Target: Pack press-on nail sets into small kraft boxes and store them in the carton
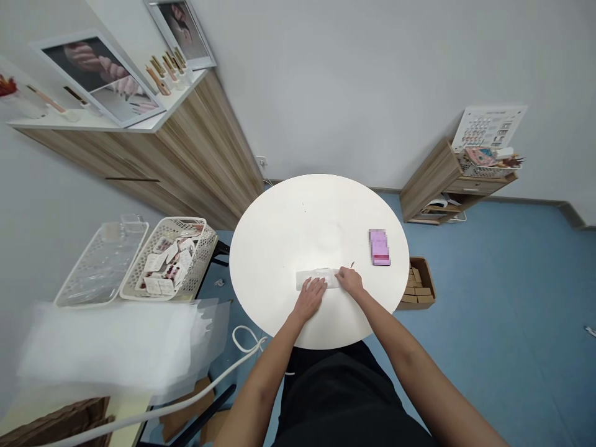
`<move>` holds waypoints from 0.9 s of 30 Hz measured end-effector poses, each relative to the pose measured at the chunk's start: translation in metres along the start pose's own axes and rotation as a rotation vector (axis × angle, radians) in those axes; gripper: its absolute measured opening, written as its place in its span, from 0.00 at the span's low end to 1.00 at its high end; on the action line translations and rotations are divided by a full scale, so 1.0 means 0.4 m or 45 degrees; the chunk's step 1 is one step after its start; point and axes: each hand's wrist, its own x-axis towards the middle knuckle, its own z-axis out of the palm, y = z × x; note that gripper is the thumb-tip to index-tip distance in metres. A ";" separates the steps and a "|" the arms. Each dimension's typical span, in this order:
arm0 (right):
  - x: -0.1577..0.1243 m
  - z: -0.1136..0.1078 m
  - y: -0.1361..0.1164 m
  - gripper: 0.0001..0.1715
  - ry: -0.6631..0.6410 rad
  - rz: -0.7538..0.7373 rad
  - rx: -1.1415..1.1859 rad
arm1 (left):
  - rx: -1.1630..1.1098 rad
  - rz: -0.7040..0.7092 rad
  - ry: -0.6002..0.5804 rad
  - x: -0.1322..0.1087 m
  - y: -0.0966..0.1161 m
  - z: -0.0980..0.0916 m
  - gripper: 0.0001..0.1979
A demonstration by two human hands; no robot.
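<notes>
Nearest to the camera is the person's black clothing, and above it the two bare forearms reach forward to the table. The left hand lies flat with palm down on the lower edge of a clear plastic sleeve, and its fingers are open and not closed around anything. The right hand rests on the right end of the same sleeve, also palm down, with the fingers close together but not in a clear grip. The sleeve lies flat, between and under both hands, near the table edge.

This is a round white table. On its right part, well apart from the hands, lies a pink box; its printing is too blurred to read. A very small dark thing lies just beyond the right hand.

On the left stand a white plastic basket full of papers and a white perforated tray. A blurred sheet of translucent plastic hangs close to the camera on that side, and a white cable runs near the table. On the right, a cardboard box with small kraft boxes sits on the blue floor. Behind are a wooden cabinet with framed photos and a low wooden shelf.
</notes>
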 end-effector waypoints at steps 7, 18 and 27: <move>-0.033 0.011 0.000 0.18 0.388 -0.230 -0.098 | -0.021 -0.164 -0.064 -0.001 -0.014 0.035 0.32; -0.046 0.080 -0.019 0.29 0.343 -0.901 -0.321 | -0.127 -0.134 -0.116 0.053 -0.057 0.013 0.31; -0.083 0.030 -0.013 0.21 0.118 -0.815 -0.125 | -0.441 -0.210 -0.199 0.015 -0.051 -0.048 0.21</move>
